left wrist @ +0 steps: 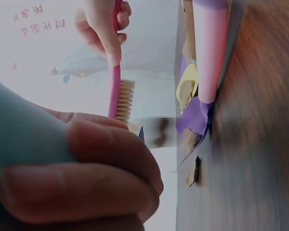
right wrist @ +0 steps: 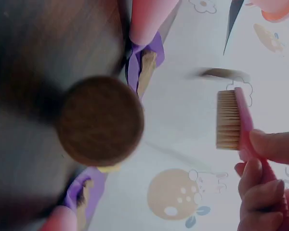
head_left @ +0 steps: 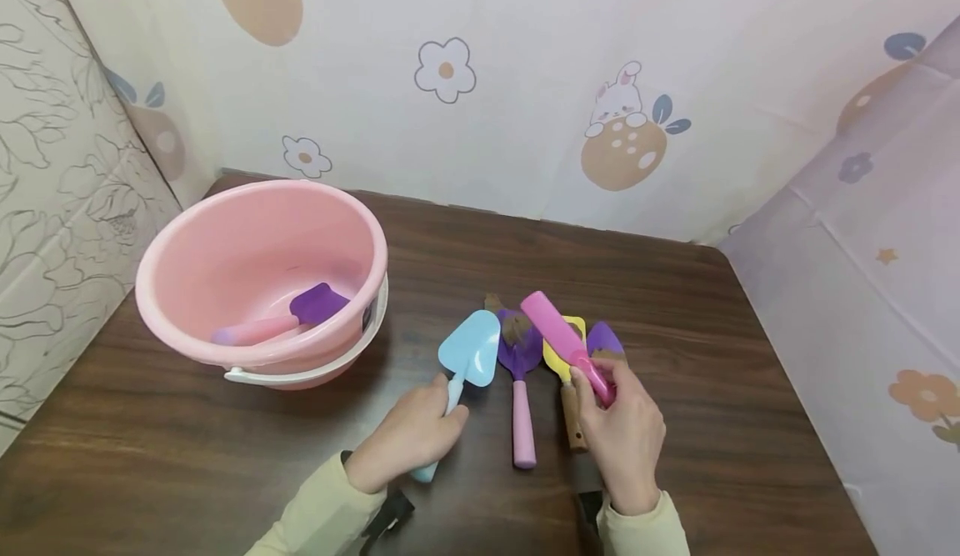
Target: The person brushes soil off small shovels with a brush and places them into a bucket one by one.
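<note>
My left hand [head_left: 412,433] grips the handle of a light blue toy trowel [head_left: 470,348], its blade raised over the table. In my right hand [head_left: 626,431] is a pink brush [head_left: 555,328], held by the handle; the right wrist view shows its pale bristles [right wrist: 228,120] facing the trowel side. A blurred brown piece [left wrist: 161,132] hangs in mid-air near the brush. Below lie a purple shovel [head_left: 519,356] with a pink handle, a yellow shovel [head_left: 558,364] with a wooden handle, and another purple trowel [head_left: 603,338], all bearing brown bits.
At the left stands a pink bucket [head_left: 258,197] with a white handle [head_left: 315,371]. Inside it lies a purple shovel [head_left: 318,302] with a pink handle. A patterned curtain [head_left: 517,122] rises behind the dark wooden table [head_left: 637,281].
</note>
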